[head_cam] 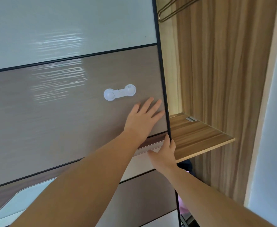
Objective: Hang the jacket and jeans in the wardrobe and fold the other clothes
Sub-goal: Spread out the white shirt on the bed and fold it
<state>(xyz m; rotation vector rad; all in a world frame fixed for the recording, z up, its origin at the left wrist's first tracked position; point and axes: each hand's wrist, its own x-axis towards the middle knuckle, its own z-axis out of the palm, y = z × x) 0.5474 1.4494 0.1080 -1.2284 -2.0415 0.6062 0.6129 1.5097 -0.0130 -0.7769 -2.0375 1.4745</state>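
Reaching: both bare arms stretch up from the bottom edge to the wardrobe's sliding door (68,112).
Left hand (142,118): palm flat on the brown door panel, fingers straight and spread, tips near the door's black edge strip (163,76); holds nothing.
Right hand (164,152): wraps the black edge strip, thumb on the door face, fingers curled round behind it; gripping the edge.
Left arm: long diagonal from lower left, bare forearm.
Right arm: comes in from lower right, bare, cut off at the frame corner.
Door: pale upper panel, brown middle panel, more panels below; white child-safety latch (120,92) stuck on the brown panel, just above-left of the left hand.
Wardrobe interior: open to the right of the edge strip; wooden shelf (198,138) beside the right hand, wood-grain back wall.
Hangers (170,10): thin metal, top of opening, cut off by the frame.
Jacket and jeans: cannot tell where; neither identifiable.
Hard to make out: a dark item (186,166) under the shelf and something pink (182,208) lower down, both mostly hidden by the door edge and right arm.
Right fingertips: hidden behind the strip.
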